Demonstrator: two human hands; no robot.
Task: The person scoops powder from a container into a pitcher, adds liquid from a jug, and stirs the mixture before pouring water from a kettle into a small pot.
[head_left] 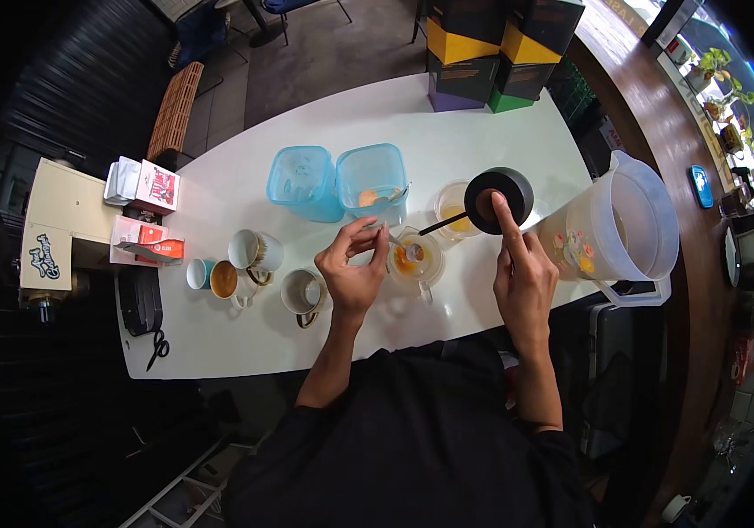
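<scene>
My left hand (pixel 355 268) pinches a small spoon (pixel 405 246) whose bowl hangs over a clear glass cup (pixel 417 262) holding orange liquid. My right hand (pixel 525 277) holds a black round strainer (pixel 500 198) by its rim, index finger stretched across it; its thin black handle points left toward the cup. Under the strainer stands a second clear cup (pixel 453 209) with amber liquid.
Two blue plastic containers (pixel 305 182) (pixel 373 183) stand behind the cups. Three mugs (pixel 256 251) (pixel 223 280) (pixel 303 292) sit to the left, a large clear pitcher (pixel 628 224) to the right. Boxes (pixel 153 187), scissors (pixel 158 348) and stacked cartons (pixel 483 53) line the white table (pixel 245 339).
</scene>
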